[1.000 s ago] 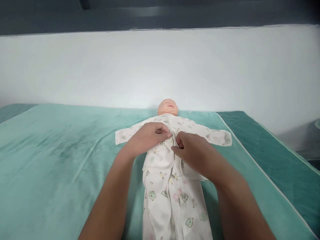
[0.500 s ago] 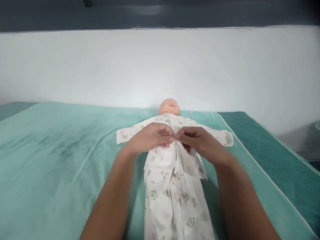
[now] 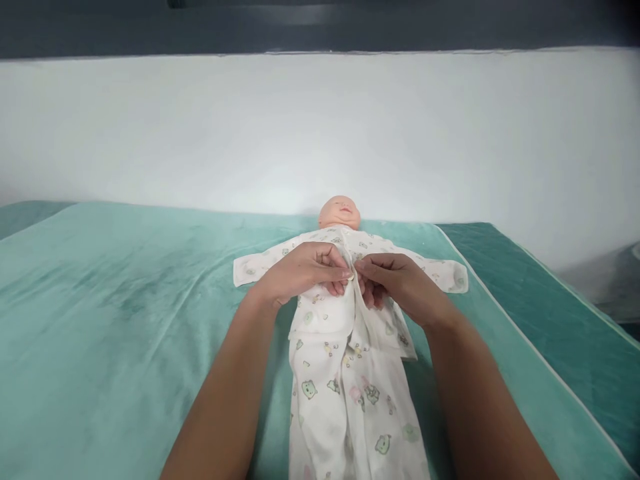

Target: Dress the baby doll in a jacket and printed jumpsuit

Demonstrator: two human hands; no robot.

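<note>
Left hand (image 3: 300,272) and right hand (image 3: 400,283) are both pinching the doll's (image 3: 340,212) printed shirt (image 3: 325,310) front, lying near the bed's (image 3: 100,320) far edge.

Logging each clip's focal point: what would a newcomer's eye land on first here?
A baby doll in a white printed top and matching trousers lies on its back mid-frame on a teal blanket. At its chest the left hand and right hand meet, both pinching the top's front edges together. Behind runs a plain white wall.
</note>
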